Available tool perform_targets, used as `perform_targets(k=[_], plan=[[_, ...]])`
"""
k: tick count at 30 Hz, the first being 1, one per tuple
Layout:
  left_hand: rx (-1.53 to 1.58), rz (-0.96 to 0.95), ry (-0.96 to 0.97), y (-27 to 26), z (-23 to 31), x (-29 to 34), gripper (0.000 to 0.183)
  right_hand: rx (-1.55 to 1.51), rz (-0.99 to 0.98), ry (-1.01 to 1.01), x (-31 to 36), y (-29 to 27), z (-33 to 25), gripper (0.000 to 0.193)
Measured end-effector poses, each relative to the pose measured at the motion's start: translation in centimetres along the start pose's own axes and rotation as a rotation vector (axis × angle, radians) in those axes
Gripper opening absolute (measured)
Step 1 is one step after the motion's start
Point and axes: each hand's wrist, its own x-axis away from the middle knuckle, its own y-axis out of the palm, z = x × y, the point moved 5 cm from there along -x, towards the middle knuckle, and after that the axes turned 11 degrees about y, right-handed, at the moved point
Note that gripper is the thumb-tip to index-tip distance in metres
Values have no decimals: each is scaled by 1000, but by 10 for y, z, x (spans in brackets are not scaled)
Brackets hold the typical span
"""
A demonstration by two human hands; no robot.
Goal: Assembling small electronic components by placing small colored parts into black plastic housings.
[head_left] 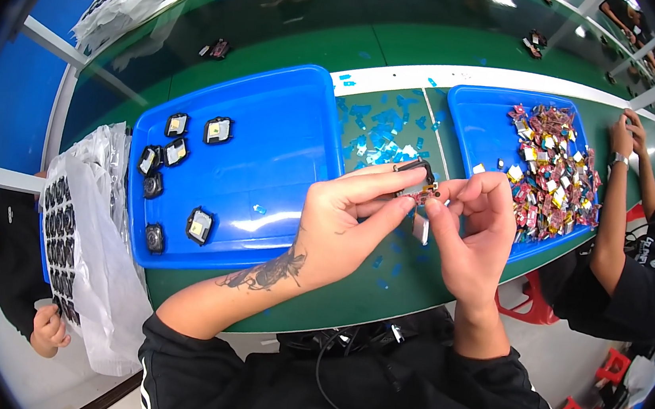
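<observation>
Both my hands meet above the bench, between two blue trays. My left hand (pixel 346 218) is closed around a black plastic housing (pixel 424 169), fingers behind it and thumb in front. A small reddish circuit board (pixel 422 197) shows at the housing's lower side. My right hand (pixel 477 240) pinches the board's right end between thumb and fingers. Below the board hangs a flat silvery-white block (pixel 421 229), like a small battery cell. Whether board and housing are still joined is hidden by my fingers.
The left blue tray (pixel 274 259) holds several black housings (pixel 218 130). A pile of reddish boards (pixel 554 172) fills the right blue tray (pixel 465 107). Blue film scraps (pixel 383 134) lie between. Bagged trays of black parts (pixel 65 233) stand left; co-workers (pixel 627 244) sit on both sides.
</observation>
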Motion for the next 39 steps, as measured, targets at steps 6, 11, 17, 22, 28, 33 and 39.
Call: perform_targets(k=[6,11,17,22,28,33,39], plan=[[44,71,-99,0,-1,0,28,49,-16,-16,-3,2,3,33],[54,105,-75,2,2,1,26,8,-22,88,-3,4,4,39],[61,80,-98,3,2,-3,27,104,-56,4,-3,10,-2,39],[62,74,-81,-7,2,-1,26,-120,-127,127,-11,22,2,40],[-234,58,180,-12,30,-19,42,-3,-247,130,-53,18,-18,39],[-1490,-182,97,-90,64,-44,24,318,-290,224,-195,26,-8,44],[-1878,-120,-134,-202,12,1,28,425,-222,360,-280,34,63,43]])
